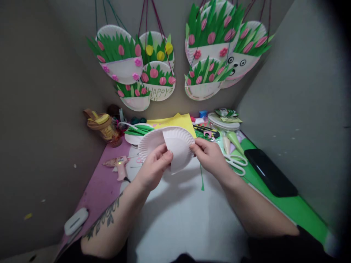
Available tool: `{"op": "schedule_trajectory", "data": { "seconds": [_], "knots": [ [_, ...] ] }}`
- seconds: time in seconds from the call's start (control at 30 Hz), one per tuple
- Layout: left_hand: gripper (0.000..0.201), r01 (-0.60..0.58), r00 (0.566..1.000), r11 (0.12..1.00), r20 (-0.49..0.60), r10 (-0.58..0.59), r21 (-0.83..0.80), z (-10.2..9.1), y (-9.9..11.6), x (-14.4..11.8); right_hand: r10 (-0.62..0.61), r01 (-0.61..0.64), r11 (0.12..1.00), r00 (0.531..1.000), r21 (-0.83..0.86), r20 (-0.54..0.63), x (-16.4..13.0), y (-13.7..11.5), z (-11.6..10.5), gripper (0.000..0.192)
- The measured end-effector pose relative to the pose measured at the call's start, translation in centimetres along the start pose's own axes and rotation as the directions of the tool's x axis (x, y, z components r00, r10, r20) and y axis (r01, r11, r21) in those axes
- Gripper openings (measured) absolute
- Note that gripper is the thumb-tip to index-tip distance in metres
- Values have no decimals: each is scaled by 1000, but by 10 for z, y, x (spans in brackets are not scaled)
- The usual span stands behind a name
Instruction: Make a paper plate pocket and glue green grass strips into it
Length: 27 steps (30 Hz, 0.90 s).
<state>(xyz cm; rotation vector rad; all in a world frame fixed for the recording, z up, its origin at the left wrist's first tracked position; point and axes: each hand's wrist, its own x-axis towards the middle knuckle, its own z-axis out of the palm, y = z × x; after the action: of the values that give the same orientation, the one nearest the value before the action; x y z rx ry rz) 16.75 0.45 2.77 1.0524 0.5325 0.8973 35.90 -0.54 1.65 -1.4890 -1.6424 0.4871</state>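
Near desk edge: our forearms come in over a bare white sheet [181,219]; a small white device [76,221] lies at the near left corner on the purple mat [95,190].

Mid desk: left hand [155,166] and right hand [210,155] hold a paper plate [150,142] up off the desk, above its middle. A half plate [179,151] lies against the plate's front, its straight cut edge running top to bottom. Left grip is closed, thumb and fingers pinching plate and half plate together near that edge; right grip is closed on the rim at the plate's right side.

Judgement: we should line up the two rims before pressing, and keep both pinches at the rim so the plate stays flat.

Room: the white sheet under the hands is free for setting down. Left of the hands lies a pink glue gun [119,164], just beside the plate; scissors [236,162] lie just right of the right hand, a black phone [270,177] further right on the green mat.

Far edge: yellow paper [181,120], a plate stack [223,122], a brown cup [102,126]. On the wall hang finished flower baskets [120,58].
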Motion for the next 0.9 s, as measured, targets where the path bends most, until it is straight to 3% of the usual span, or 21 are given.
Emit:
{"op": "schedule_trajectory", "data": {
  "seconds": [0.13,0.33,0.63,0.8,0.9],
  "knots": [
    [58,-6,999,1000,36,6,1,0,0,1,6,-7,1000,1000,8,18,1,3,1,29],
    [50,18,1000,995,22,-20,93,-3,-5,0,34,-34,999,999,26,-2,7,11,-4,29],
    [70,1,998,995,57,-6,100,-5,-5,-2,33,-32,999,999,36,-11,7,10,-8,28],
    [69,55,997,963,29,-65,264,-1,0,-2,34,-31,999,997,44,-63,12,11,-15,29],
    [73,64,994,948,67,-89,311,0,2,-3,9,-6,999,998,46,-62,11,9,-18,29]
  ]
}}
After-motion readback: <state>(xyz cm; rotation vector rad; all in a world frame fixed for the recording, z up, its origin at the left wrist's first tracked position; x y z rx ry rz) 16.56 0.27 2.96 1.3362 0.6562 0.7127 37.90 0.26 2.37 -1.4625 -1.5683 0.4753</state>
